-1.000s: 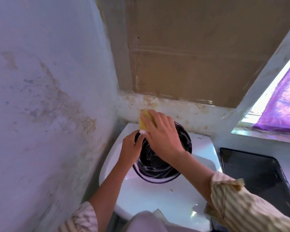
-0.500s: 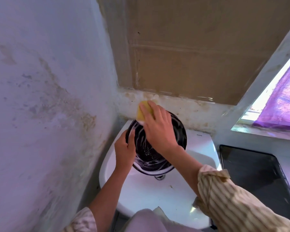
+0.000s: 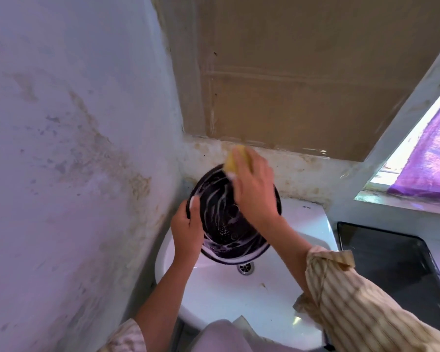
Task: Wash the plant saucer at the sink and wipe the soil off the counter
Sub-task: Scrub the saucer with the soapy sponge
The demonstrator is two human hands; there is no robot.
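A round black plant saucer (image 3: 221,219) streaked with white suds is held tilted over the white sink (image 3: 214,295). My left hand (image 3: 187,232) grips its left rim, thumb inside. My right hand (image 3: 254,189) presses a yellow sponge (image 3: 235,161) against the saucer's upper rim; the hand covers most of the sponge and the saucer's right side. The sink drain (image 3: 245,268) shows just below the saucer's lower edge.
A stained wall (image 3: 74,161) stands close on the left. A brown board (image 3: 302,72) covers the wall behind the sink. A black tray (image 3: 391,265) lies on the counter to the right. A purple cloth (image 3: 429,163) hangs at the window.
The saucer has been lifted and shifted up and left, uncovering the drain. My right hand with the sponge has slid up from the inside to the upper rim.
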